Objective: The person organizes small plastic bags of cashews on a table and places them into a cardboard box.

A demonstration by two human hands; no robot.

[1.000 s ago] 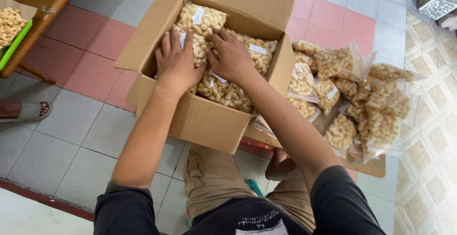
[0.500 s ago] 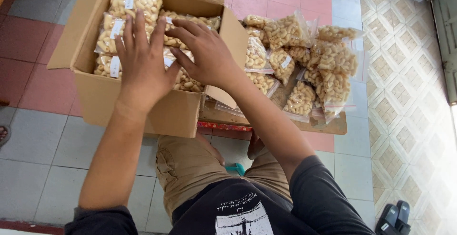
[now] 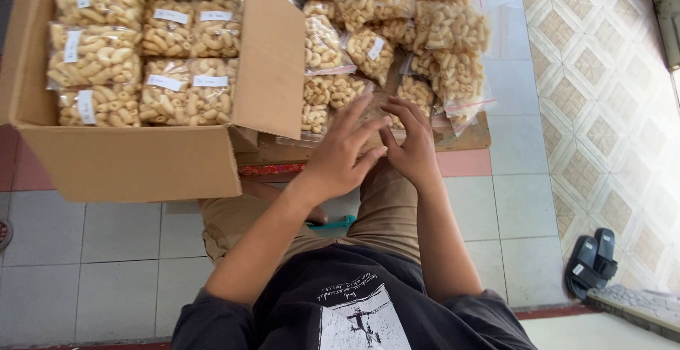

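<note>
Both hands are empty, fingers spread: the left hand [image 3: 338,157] and right hand [image 3: 409,148] hover just before a heap of clear snack bags [image 3: 397,38] full of pale curled crackers, piled on a wooden board [image 3: 471,137] beside the cardboard box [image 3: 134,159].

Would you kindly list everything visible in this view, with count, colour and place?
cardboard box: one, brown, open, upper left
packed snack bags: about ten, clear with pale yellow pieces, inside the box
loose snack bags: a pile, count unclear, on the board
wooden board: one, brown, under the pile
sandals: one pair, black, lower right floor
left hand: open, empty, before the pile
right hand: open, empty, beside the left hand
</note>
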